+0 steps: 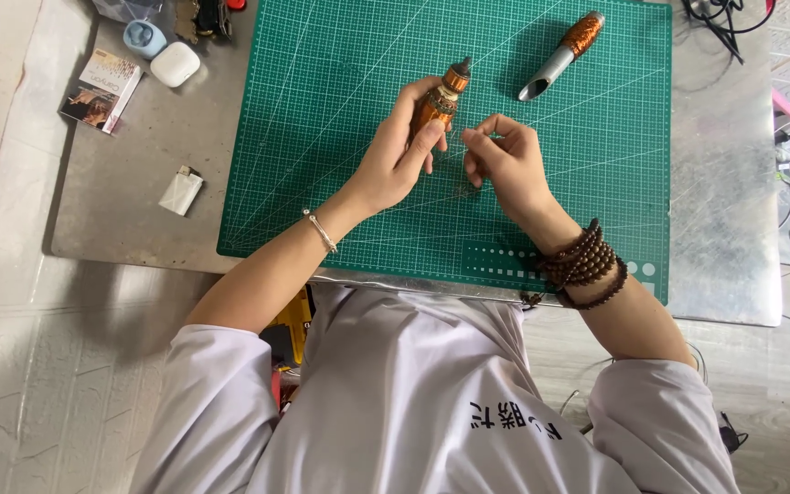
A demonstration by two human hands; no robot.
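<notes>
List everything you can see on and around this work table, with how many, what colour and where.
cutting mat: 1, green, table centre
metal table: 1, grey
orange-brown tool: 1, in left hand
metal tube with orange grip: 1, mat's top right
earbud case: 1, white, top left
small box: 1, printed, top left
lighter: 1, white, left of mat
cables: black, top right
left hand: silver bracelet
right hand: pinching, brown beads on wrist

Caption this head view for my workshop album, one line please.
Left hand grips an orange tool handle over a green cutting mat; right hand pinches something tiny.
</notes>
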